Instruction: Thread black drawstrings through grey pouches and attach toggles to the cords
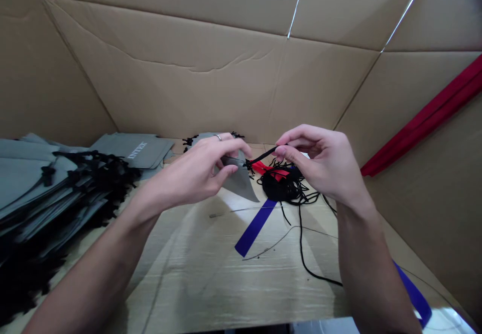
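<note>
My left hand (203, 165), with a ring on one finger, pinches a small grey fabric pouch (241, 184) by its upper edge. From the pouch's corner a black cord (265, 153) runs up to my right hand (320, 155), where thumb and fingers are closed on it. Between the hands the cord looks straight. Just behind and below lies a tangled heap of black cords (276, 187), with a red strip (273, 169) across it. My left fingers hide part of the pouch.
Grey drawstring pouches (26, 171) with black cord ends are piled at left; a flat stack marked INTEX (150, 149) lies behind. A blue strip (256, 228) and thin wire (271, 247) lie on the table (211, 279). Cardboard walls (196, 93) enclose it; red cloth (425, 118) hangs right.
</note>
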Motion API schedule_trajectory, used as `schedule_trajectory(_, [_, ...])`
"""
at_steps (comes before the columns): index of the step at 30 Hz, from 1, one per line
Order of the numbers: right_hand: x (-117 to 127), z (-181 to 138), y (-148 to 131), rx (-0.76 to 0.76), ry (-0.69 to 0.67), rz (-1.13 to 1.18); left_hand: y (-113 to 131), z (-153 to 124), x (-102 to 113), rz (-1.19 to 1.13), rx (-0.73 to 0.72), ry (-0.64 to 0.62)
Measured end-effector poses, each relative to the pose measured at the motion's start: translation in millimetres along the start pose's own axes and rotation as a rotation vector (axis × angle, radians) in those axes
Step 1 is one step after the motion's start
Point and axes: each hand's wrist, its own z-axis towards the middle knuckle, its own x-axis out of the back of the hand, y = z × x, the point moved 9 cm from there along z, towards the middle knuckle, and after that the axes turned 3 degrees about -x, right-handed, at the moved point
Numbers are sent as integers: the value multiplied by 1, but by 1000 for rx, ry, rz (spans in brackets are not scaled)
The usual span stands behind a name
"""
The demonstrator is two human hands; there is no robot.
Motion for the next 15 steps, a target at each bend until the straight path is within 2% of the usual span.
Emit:
schedule_trajectory(3, [-2, -3, -7, -6, -22, 3, 4, 0, 7, 183, -16, 123])
schedule_trajectory(5, [-6, -6, -14, -2, -63, -34, 1, 0, 13, 222, 49, 204])
schedule_trajectory(6, [-9, -7, -18, 6, -90, -59, -2, 0, 13, 190, 95, 205])
schedule_trajectory(11, [-36, -14, -38, 136, -252, -114, -16, 0, -5, -320, 312, 56])
schedule_trajectory(15, [-53, -16, -38, 193, -340, -153, -14, 2, -11, -537, 311, 75])
